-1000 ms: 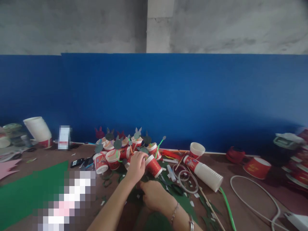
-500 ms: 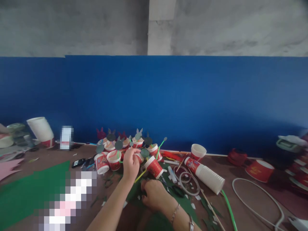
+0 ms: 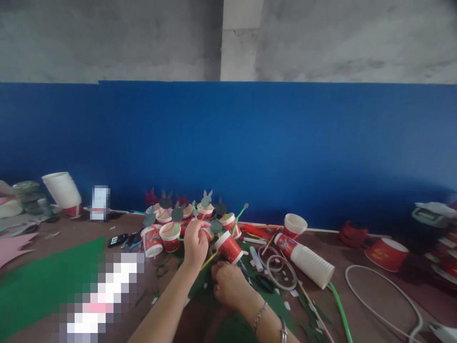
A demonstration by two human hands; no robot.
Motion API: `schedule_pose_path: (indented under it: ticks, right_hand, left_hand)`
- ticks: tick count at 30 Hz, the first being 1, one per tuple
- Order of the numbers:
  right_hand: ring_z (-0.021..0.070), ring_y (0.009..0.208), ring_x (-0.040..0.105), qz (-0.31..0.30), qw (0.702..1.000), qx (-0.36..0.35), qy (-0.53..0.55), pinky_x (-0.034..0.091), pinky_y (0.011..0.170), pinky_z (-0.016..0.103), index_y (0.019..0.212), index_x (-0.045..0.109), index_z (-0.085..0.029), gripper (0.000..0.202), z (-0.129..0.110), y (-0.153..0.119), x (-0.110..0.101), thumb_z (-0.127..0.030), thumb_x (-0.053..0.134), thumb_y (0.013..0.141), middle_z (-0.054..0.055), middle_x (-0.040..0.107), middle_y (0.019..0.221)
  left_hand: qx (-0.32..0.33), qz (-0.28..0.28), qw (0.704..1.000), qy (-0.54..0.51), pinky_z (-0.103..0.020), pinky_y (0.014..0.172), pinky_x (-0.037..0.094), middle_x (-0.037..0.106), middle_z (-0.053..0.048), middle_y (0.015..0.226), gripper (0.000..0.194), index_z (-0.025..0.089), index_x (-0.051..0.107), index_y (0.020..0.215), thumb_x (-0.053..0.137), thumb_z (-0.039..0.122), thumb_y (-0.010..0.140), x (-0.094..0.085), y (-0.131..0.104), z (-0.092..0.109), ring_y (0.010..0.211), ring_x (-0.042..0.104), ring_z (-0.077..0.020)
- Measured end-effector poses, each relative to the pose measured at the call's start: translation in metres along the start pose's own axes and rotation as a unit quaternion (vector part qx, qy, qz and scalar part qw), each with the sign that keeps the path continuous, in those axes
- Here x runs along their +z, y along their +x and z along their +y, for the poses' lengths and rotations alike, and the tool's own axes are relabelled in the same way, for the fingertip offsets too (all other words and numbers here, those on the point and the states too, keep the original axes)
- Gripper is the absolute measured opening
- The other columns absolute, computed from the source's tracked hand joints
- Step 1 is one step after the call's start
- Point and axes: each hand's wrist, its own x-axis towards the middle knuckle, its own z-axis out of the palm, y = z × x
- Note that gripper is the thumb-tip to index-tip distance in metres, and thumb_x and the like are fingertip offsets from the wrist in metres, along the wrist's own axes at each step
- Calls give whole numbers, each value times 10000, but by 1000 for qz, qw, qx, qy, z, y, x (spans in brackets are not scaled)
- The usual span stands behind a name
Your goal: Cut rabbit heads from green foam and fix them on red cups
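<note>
L hand [image 3: 195, 245] shifted left vs 1 s ago; can't tell its grip, nor curled R hand's [image 3: 228, 284]. Tipped red paper cup [image 3: 229, 247] just beyond R hand: prob. light, crushable, hold wall gently. Yellow strip [image 3: 209, 261] btwn hands, prob. bendy.

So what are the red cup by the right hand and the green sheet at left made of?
The red cup looks like smooth paper, perhaps coated: printed side, pale edge. The green sheet is matte and flat, maybe card or felt.
</note>
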Motion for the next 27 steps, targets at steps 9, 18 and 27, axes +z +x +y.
schedule_pose_path:
  ticks: [9,18,27]
  right_hand:
    - [274,874,662,-12,998,60,-17,492,726,308,1054,614,-89,376,10,-2,-2,-70,499,696,159,688,951]
    - [263,931,634,-18,998,60,17,484,777,288,927,679,-112,295,0,-6,-6,-97,534,670,156,647,1026]
    - [267,922,626,-35,997,45,45,481,762,292,897,687,-117,296,2,-13,-11,-139,583,622,148,653,1008]
  left_hand:
    - [9,4,1000,-6,-327,750,474,616,-30,750,265,208,543,755,350,28,734,1,0,-2,771,585,-191]
    - [7,-6,1000,-9,-327,754,475,618,-31,755,274,210,545,761,345,26,730,1,-1,-1,777,586,-191]
    - [8,-8,1000,-13,-313,733,476,614,-26,750,282,213,544,752,341,19,725,0,0,1,770,588,-191]
